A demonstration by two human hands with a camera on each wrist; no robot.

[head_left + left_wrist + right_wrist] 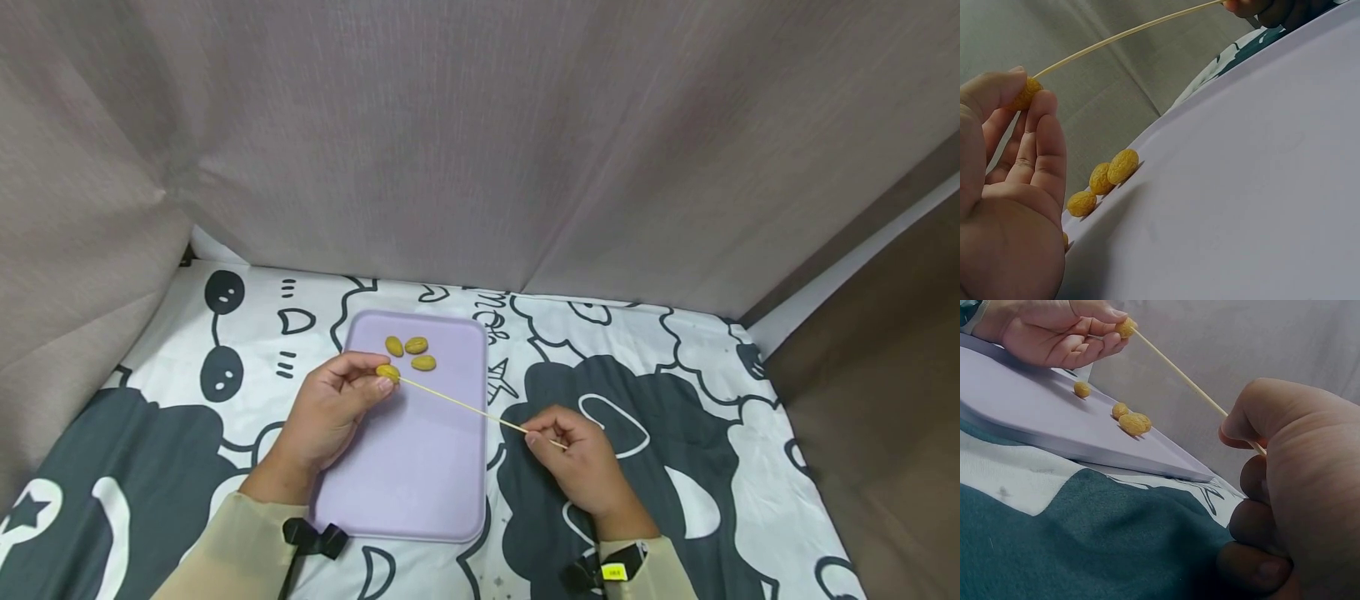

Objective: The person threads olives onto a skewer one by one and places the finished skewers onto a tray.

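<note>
Left hand [330,408] over the left edge of the lilac tray [412,483], and it's a neat pinch — thumb and fingertips clamped on one wrinkled yellow fruit [387,373], held up above the tray's surface! Over on the other side, the right hand [581,462] sits beyond the tray's right edge, above the cloth, thumb and forefinger together on a thin pale skewer [457,402] near its rear end, the other fingers curled in beneath. The skewer runs in a slant from hand to hand, across the tray's right edge, its front end meeting the held fruit; how deep it goes, if at all, I cannot tell.

Down on the tray, towards the far edge and left of the middle, three more yellow fruits [416,345] lie close together, and the right wrist view picks out a fourth fruit [1082,389] — a little apart from that group, near the tray's left edge. All around the tray spreads the black-and-white patterned cloth [423,571], with a grey-brown curtain [375,150] rising behind the far edge, and beige sleeves [232,550] ending at black wrist-worn devices [315,537]
</note>
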